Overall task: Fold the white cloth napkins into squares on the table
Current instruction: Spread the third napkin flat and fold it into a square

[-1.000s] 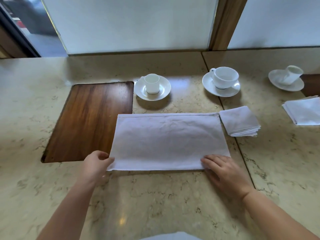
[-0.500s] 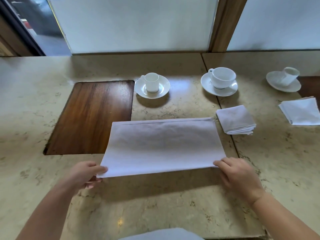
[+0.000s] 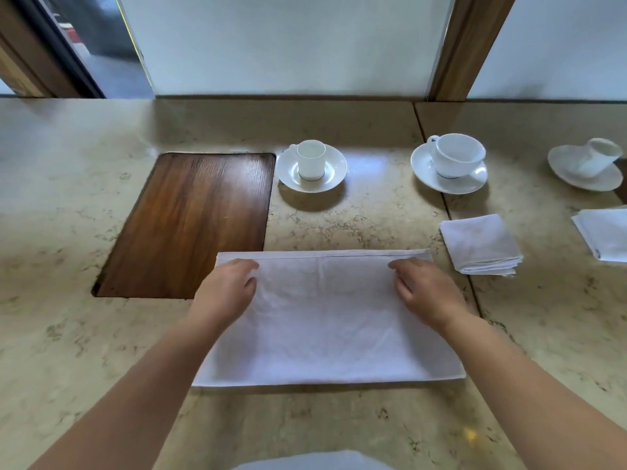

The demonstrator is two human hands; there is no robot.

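A white cloth napkin point(image 3: 325, 334) lies as a wide rectangle on the marble table point(image 3: 61, 317) right in front of me. My left hand point(image 3: 227, 293) rests on its far left part and my right hand point(image 3: 427, 293) on its far right part. On both hands the fingers are curled and pinch the top layer just short of the far hem. A narrow strip of the layer below shows beyond my fingertips. A napkin folded into a square point(image 3: 480, 244) lies to the right, and another folded napkin point(image 3: 607, 232) sits at the right edge.
A dark wooden panel point(image 3: 190, 225) is set into the table at the left, its near right corner under the napkin. Three white cups on saucers stand behind: a small cup point(image 3: 311, 161), a wide cup point(image 3: 456, 156) and a tilted cup point(image 3: 597, 157). A window runs along the back.
Both hands gripped the napkin's near corners, lifted that edge and carried it away from me. They are now at the far edge, with the cloth lying flat again.
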